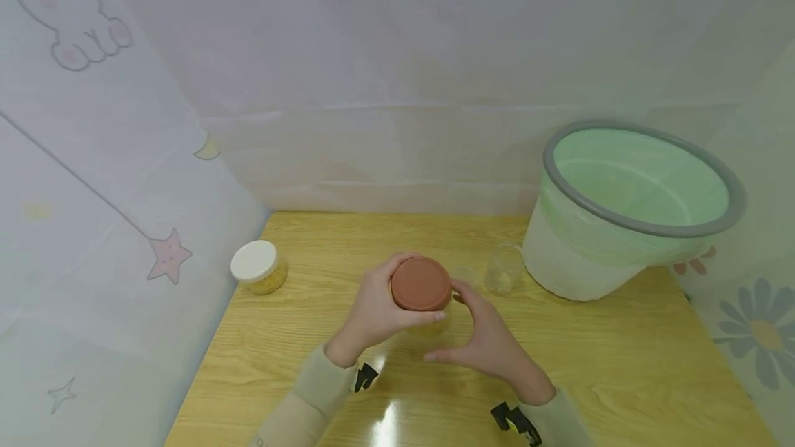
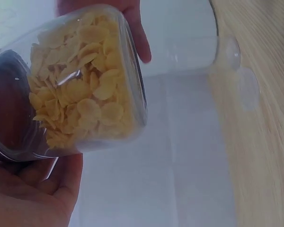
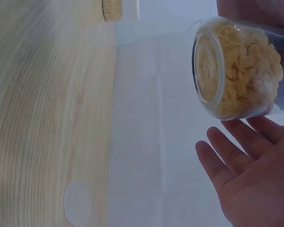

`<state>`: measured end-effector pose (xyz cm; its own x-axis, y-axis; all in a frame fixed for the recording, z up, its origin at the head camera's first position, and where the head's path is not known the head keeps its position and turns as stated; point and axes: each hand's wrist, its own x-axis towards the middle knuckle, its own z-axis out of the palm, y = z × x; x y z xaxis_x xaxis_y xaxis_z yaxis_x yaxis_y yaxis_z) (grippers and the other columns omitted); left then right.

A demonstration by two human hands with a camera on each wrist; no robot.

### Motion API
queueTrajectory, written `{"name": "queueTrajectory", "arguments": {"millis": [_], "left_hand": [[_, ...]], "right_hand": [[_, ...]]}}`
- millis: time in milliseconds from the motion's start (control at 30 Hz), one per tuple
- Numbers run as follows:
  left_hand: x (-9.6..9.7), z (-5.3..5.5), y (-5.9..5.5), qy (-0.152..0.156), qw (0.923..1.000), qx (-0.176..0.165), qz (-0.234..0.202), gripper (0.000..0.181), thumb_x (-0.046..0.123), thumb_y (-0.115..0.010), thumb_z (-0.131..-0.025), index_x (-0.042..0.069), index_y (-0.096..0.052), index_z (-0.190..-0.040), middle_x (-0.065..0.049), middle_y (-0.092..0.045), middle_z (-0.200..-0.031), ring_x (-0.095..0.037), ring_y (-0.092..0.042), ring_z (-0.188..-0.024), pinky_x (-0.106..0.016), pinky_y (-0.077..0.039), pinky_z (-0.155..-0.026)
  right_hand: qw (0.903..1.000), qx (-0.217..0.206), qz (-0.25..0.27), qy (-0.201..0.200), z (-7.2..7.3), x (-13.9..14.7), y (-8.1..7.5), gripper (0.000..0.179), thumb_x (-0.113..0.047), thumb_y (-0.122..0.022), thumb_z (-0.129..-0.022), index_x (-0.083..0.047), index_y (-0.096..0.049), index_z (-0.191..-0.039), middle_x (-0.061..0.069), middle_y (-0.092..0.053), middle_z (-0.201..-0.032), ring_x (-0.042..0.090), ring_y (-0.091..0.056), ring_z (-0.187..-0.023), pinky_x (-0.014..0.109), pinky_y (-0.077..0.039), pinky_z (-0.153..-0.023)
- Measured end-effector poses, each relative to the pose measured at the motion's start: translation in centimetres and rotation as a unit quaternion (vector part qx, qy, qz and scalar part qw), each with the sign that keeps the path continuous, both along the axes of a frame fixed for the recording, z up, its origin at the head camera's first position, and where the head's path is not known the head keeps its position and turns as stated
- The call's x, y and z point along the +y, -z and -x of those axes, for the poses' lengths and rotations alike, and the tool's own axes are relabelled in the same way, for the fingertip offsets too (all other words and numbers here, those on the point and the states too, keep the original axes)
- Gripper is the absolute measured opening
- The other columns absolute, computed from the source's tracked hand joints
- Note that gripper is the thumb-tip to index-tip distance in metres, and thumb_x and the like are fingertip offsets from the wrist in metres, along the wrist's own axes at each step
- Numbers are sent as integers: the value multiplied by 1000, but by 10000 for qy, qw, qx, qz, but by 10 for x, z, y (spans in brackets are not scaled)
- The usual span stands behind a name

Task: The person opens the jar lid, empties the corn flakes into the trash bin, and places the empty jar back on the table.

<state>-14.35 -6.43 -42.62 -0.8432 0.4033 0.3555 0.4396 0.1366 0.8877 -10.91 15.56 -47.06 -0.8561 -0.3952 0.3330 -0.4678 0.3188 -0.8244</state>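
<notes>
My left hand (image 1: 375, 305) grips a clear jar near its reddish-brown lid (image 1: 421, 284), fingers and thumb curled round it. Pale yellow flakes fill part of the jar (image 2: 80, 80), as the left wrist view shows; the jar is raised off the table. My right hand (image 1: 493, 343) is at the jar's right side with its fingers extended and thumb spread away. In the right wrist view its fingertips (image 3: 213, 133) are close under the jar (image 3: 246, 71); whether they touch it I cannot tell.
A clear glass mug (image 1: 503, 271) stands behind my right hand, a small clear disc (image 3: 77, 203) near it. A large pale-green bucket (image 1: 577, 254) with a grey rim is at the right. At the table's (image 1: 298, 364) left edge sits a white-lidded tub (image 1: 257, 264) with yellowish contents.
</notes>
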Motion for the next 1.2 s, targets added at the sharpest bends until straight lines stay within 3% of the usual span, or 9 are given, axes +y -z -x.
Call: {"name": "queueTrajectory", "arguments": {"millis": [267, 433, 667, 933, 1033, 1200], "left_hand": [[15, -11, -7, 480, 9988, 73, -65, 76, 27, -98, -68, 23, -59, -134, 9, -68, -121, -15, -66, -107, -38, -55, -89], [19, -16, -7, 618, 9981, 20, -28, 80, 25, -98, -65, 23, -59, -134, 11, -67, -121, -14, -66, -107, -37, -55, -90], [19, -19, -12, 769, 9967, 222, 118, 88, 26, -101, -59, 24, -56, -135, 9, -63, -125, -14, -62, -112, -37, -52, -95], [12, -12, -14, 1678, 9851, 379, 68, 107, 16, -106, -45, 19, -49, -136, 4, -54, -134, -21, -51, -125, -43, -42, -106], [10, -12, -23, 2024, 9782, 456, -55, 108, 9, -104, -46, 12, -48, -138, -1, -56, -135, -22, -51, -126, -44, -41, -108], [10, -11, -23, 2307, 9717, 486, -165, 106, 3, -101, -50, 5, -50, -142, -4, -61, -133, -23, -55, -124, -43, -43, -107]], "right_hand": [[9990, 217, 320, -216, -4, -2, -6, 111, -31, -100, -65, -21, -37, -157, -1, -53, -146, 23, -51, -131, 47, -44, -105], [9974, 162, 643, -270, -6, -3, -6, 110, -25, -101, -63, -20, -39, -154, 1, -57, -140, 24, -56, -124, 42, -48, -100], [9929, 640, 940, -347, -7, -5, -6, 105, -25, -100, -64, -12, -42, -151, 5, -59, -136, 27, -59, -120, 38, -49, -100], [9867, 986, 1137, -615, -7, -6, -5, 91, -30, -95, -71, -6, -49, -145, 9, -62, -132, 28, -61, -115, 40, -51, -97], [9837, 990, 1250, -828, -8, -7, -7, 89, -29, -95, -71, -5, -50, -144, 10, -63, -130, 28, -62, -114, 40, -51, -97], [9788, 939, 1407, -1157, -10, -9, -10, 82, -25, -95, -72, -5, -53, -139, 10, -65, -124, 27, -64, -108, 41, -53, -94]]}}
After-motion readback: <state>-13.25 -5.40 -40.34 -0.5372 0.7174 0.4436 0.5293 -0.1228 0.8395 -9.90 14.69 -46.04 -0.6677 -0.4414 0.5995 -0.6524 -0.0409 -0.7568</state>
